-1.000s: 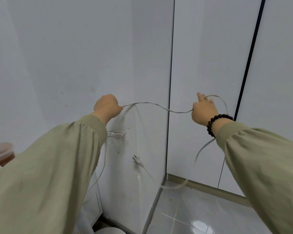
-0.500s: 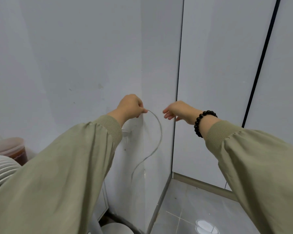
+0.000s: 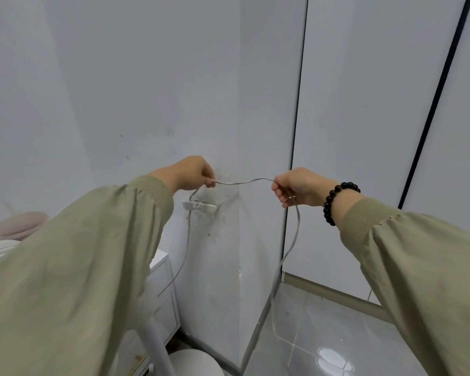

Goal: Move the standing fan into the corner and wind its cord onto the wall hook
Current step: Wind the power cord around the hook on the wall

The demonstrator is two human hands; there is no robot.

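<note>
Right hand [image 3: 299, 185] back on cord [image 3: 242, 182]

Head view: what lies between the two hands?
Only a span of grey cord, pinched by the left hand and the right hand; bare wall behind it, in the head view.

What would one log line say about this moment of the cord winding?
left hand grips cord | right hand pinches cord | cord spans both hands above wall hook | slack hangs toward floor
</note>
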